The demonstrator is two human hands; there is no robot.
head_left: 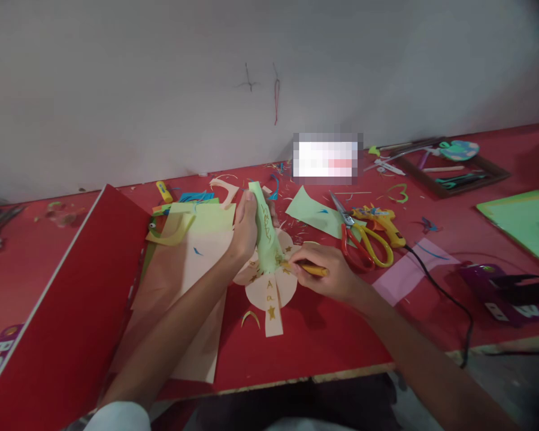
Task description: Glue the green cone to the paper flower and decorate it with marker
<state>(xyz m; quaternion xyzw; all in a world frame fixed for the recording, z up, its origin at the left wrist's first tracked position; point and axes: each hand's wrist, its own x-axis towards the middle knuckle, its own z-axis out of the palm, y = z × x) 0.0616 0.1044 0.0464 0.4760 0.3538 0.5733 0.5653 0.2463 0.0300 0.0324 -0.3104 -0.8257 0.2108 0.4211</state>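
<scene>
My left hand is wrapped around the upper part of a green paper strip that has gold handwriting down it. A cream paper flower lies under the strip's lower end, with gold stars and letters on its petals and stem. My right hand grips a gold-yellow pen, its tip at the lower edge of the green strip. Part of my left hand's fingers is hidden behind the strip.
Scissors and a yellow glue gun lie to the right, with a pink paper nearby. Cream sheets lie left, beside a red upright board. A wooden frame holds tools at the back right.
</scene>
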